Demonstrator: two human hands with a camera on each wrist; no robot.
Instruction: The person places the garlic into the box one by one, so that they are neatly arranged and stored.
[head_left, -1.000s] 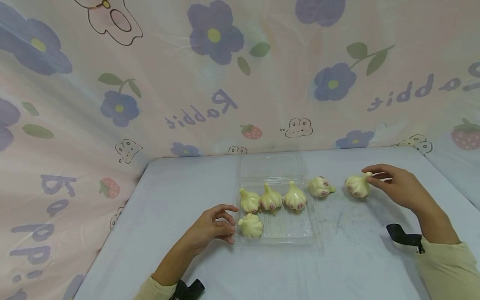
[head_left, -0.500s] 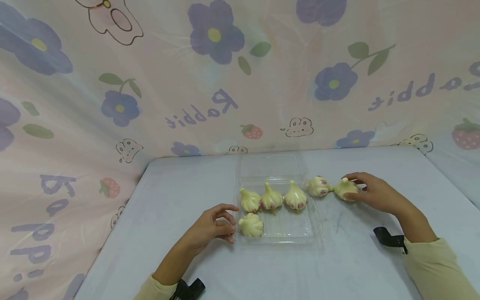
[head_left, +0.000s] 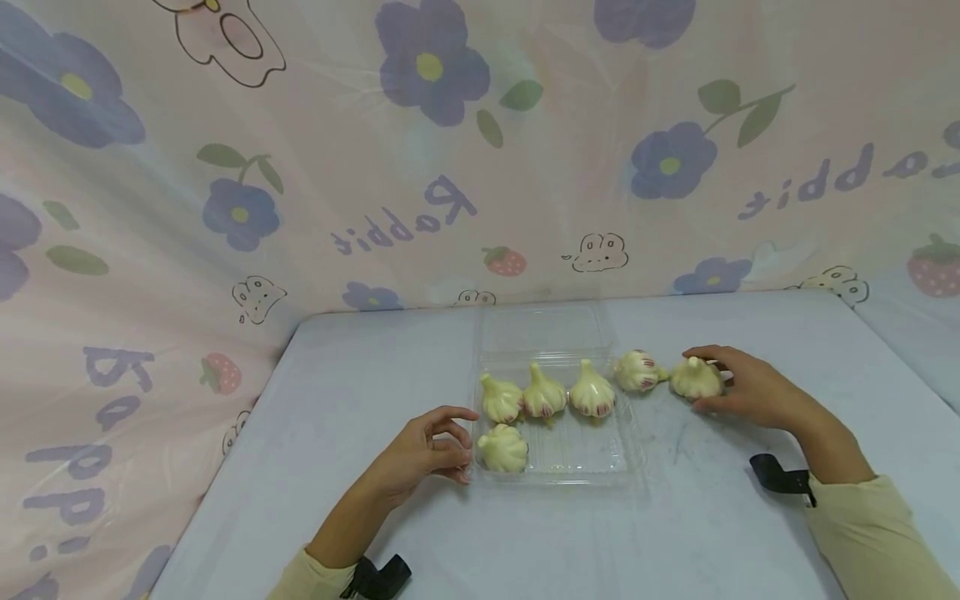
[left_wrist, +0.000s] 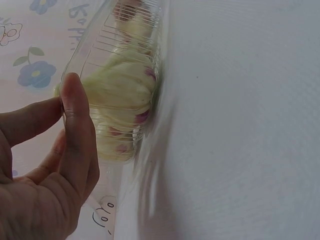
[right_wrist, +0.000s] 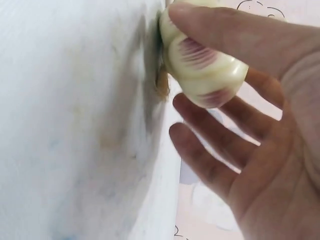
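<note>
My left hand (head_left: 423, 457) pinches the left rim of a clear plastic clamshell box (head_left: 577, 458) between thumb and fingers; the left wrist view shows the thin edge between the fingertips (left_wrist: 75, 95). Inside the box, three garlic bulbs (head_left: 543, 392) form a back row, and another garlic bulb (head_left: 502, 448) sits at the front left. Right of the box, my right hand (head_left: 757, 387) holds a garlic bulb (head_left: 696, 379) at the table, thumb on its near side and fingers behind. This bulb stands with its stem up, close to the stem of a garlic bulb lying on its side (head_left: 637, 371).
The box's clear lid (head_left: 543, 329) lies folded back toward the curtain. A patterned curtain (head_left: 555, 150) hangs behind and to the left of the white table (head_left: 360, 367). Black wrist mounts (head_left: 780, 477) sit on both forearms.
My right hand has moved left with its garlic bulb, bringing it close to the bulb lying beside the box. The left hand has stayed at the box rim.
</note>
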